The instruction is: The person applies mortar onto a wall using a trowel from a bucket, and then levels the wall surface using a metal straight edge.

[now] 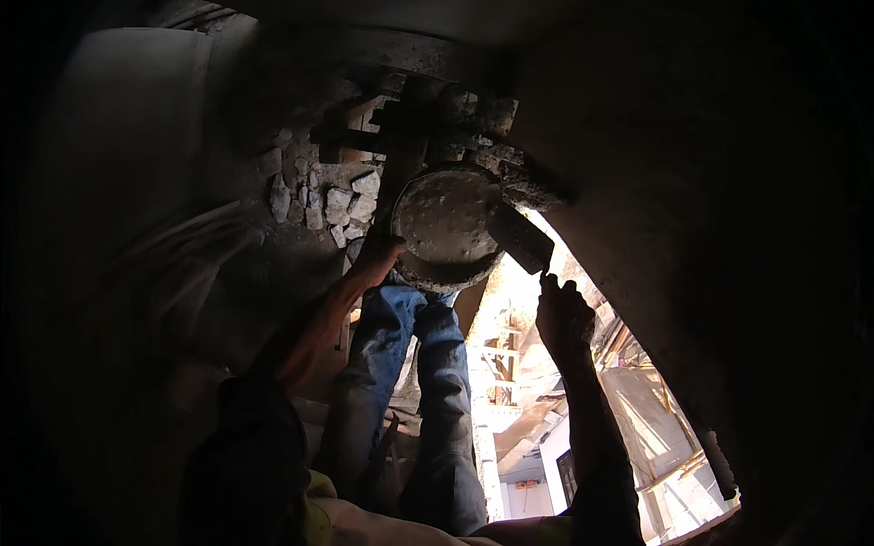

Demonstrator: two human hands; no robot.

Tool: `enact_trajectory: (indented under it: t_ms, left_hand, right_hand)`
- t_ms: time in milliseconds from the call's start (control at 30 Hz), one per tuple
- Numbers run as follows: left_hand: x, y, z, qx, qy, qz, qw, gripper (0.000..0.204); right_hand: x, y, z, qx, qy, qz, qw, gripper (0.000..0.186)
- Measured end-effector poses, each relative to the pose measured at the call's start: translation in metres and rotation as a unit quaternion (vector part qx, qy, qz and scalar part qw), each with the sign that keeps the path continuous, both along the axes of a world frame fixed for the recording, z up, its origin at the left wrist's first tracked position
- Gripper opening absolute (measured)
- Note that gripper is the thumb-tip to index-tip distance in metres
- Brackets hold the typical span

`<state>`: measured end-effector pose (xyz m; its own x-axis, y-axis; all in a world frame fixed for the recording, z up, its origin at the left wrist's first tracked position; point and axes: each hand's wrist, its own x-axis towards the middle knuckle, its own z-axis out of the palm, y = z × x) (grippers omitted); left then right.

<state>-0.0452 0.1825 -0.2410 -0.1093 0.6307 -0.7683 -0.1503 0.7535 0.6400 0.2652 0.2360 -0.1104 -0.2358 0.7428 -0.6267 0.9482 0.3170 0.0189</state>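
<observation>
Left hand (378, 257) grips the left rim of the round mortar pan (446, 226), right hand (563, 314) clenched on the trowel (521, 238) at the pan's right edge, below the rough stone wall (323, 196); best keep pan level, scoop shallow.

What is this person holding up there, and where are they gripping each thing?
The left hand grips the round mortar-caked pan at its lower left rim. The right hand holds a flat trowel by its handle end; the handle itself is hidden in the fist.
</observation>
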Motion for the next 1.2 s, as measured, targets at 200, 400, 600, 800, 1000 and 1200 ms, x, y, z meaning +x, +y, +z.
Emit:
enact_trajectory:
  t_ms: [200,400,600,800,1000,1200]
  left_hand:
    - [-0.004,-0.004,0.075,-0.061,0.008,-0.025,0.998,0.044]
    - [-0.037,-0.065,0.136,-0.066,-0.016,0.125,0.99,0.053]
    - [-0.064,-0.071,0.227,0.016,-0.049,0.173,0.984,0.047]
    - [-0.092,-0.067,0.276,0.033,-0.001,0.174,0.984,0.034]
    - [-0.079,0.0,0.352,0.117,-0.123,0.3,0.939,0.039]
    - [-0.082,0.043,0.334,0.168,-0.119,0.323,0.924,0.036]
  right_hand:
    - [-0.052,-0.006,-0.051,-0.013,0.138,0.063,0.988,0.02]
    - [-0.098,-0.041,-0.016,-0.024,0.377,0.032,0.925,0.026]
    - [-0.126,-0.047,0.081,-0.116,0.319,0.095,0.936,0.02]
    - [-0.129,-0.006,0.187,-0.135,0.342,0.013,0.93,0.028]
    - [-0.133,0.045,0.24,-0.057,0.291,0.078,0.952,0.023]
    - [-0.155,0.118,0.257,-0.061,0.285,0.075,0.954,0.024]
